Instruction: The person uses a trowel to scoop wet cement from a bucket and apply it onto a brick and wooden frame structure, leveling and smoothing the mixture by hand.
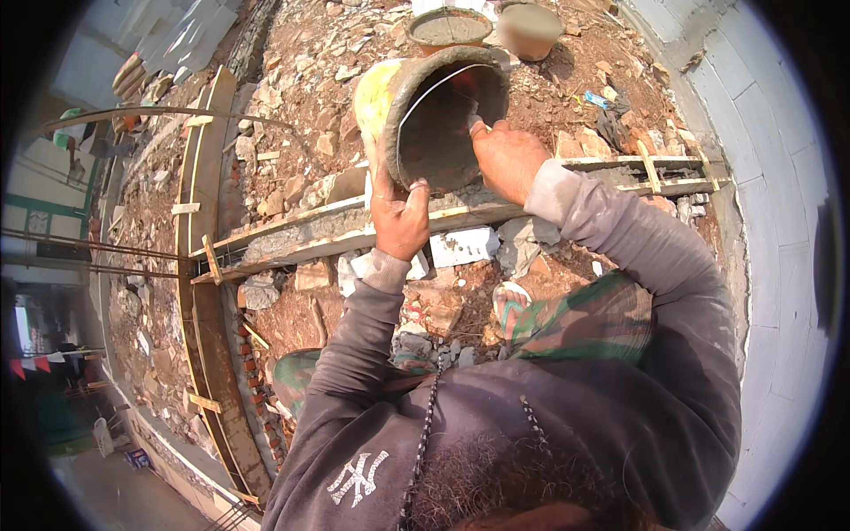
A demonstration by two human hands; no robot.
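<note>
A yellow bucket, its rim caked with grey cement, is tilted with its mouth toward me over a narrow wooden form. A thin wire handle hangs across the opening. My left hand grips the bucket's lower left rim, thumb at the lip and fingers along the outside. At the right side of the mouth my right hand is closed, its fingertips reaching inside. Something small and pale shows at those fingers, too unclear to name. The bucket's interior is dark, and grey mortar coats its lower wall.
Two more tubs stand beyond the bucket, one with grey mix and one blurred. A long timber form runs along the left. A grey block wall rises at the right. Broken stones and reddish soil cover the ground.
</note>
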